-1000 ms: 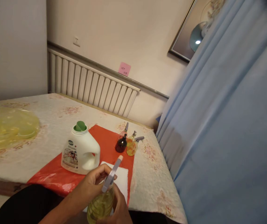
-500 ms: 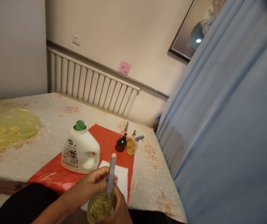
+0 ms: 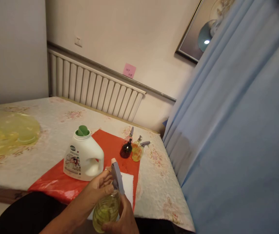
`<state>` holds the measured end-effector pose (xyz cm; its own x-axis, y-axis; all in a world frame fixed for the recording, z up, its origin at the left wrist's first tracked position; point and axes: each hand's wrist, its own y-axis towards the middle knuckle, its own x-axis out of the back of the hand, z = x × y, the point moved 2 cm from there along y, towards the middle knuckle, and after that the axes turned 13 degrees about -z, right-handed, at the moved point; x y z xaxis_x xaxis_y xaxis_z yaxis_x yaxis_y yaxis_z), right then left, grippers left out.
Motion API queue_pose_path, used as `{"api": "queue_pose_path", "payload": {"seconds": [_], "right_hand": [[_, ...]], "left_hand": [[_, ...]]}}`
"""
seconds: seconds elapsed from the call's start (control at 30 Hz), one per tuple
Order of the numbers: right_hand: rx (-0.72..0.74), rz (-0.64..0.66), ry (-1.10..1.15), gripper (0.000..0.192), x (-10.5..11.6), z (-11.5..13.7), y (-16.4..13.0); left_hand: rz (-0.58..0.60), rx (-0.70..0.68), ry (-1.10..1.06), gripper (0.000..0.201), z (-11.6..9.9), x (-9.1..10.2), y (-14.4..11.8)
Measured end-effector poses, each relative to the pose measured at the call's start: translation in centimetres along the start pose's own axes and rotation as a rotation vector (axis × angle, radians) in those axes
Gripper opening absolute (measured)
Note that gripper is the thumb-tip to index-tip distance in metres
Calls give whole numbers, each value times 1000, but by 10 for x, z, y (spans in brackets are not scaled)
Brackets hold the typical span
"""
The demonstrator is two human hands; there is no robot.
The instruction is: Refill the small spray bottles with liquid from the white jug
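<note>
Near the table's front edge, a clear ribbed spray bottle (image 3: 106, 208) with yellowish liquid is tilted in my hands. Its grey spray head (image 3: 117, 178) has a pale pink nozzle tip. My left hand (image 3: 102, 186) grips the neck just under the spray head, thumb across the front. My right hand (image 3: 125, 217) wraps around the body from the right, its thumb low on the bottle. Behind it stands a white detergent jug (image 3: 84, 159) with a green cap (image 3: 83, 131) set in its mouth. A white cloth or paper (image 3: 127, 187) lies partly hidden behind my hands.
A red plastic sheet (image 3: 105, 143) covers part of the flowered tablecloth (image 3: 154, 185). At its far right corner stand a dark bottle (image 3: 126, 149), an orange-yellow bottle (image 3: 137, 152) and grey-topped sprayers. A yellow transparent plastic item (image 3: 10, 130) lies left. A blue curtain (image 3: 227, 130) hangs at right.
The spray head has turned and now leans the other way, its nozzle pointing up to the left. The bottle has shifted slightly, and both hands still hold it.
</note>
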<state>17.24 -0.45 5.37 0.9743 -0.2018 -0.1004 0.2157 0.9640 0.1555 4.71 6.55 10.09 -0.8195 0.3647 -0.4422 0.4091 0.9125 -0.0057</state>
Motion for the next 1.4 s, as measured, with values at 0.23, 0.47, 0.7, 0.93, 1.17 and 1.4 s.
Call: {"api": "queue_pose_path", "payload": {"seconds": [0.23,0.47,0.7,0.93,1.17,1.4], "right_hand": [[-29,-16,-1,80,5,-3,-1],[-9,-9,-4,87,5,-3,-1],[-1,-35,-19,87,6,-3,0],[-2,-57,-72,83,4,5,2],[-7,10,89,77,-2,10,2],[-19,68,94,89,-2,8,-1]], "left_hand": [[-215,-194,369,29,-8,10,-1],[-379,-450,595,42,-22,26,5],[-182,-422,651,20,-34,22,8],[-128,-437,760,21,-45,14,-18],[79,-324,668,24,-49,14,-32],[40,-171,445,28,-48,26,-4]]}}
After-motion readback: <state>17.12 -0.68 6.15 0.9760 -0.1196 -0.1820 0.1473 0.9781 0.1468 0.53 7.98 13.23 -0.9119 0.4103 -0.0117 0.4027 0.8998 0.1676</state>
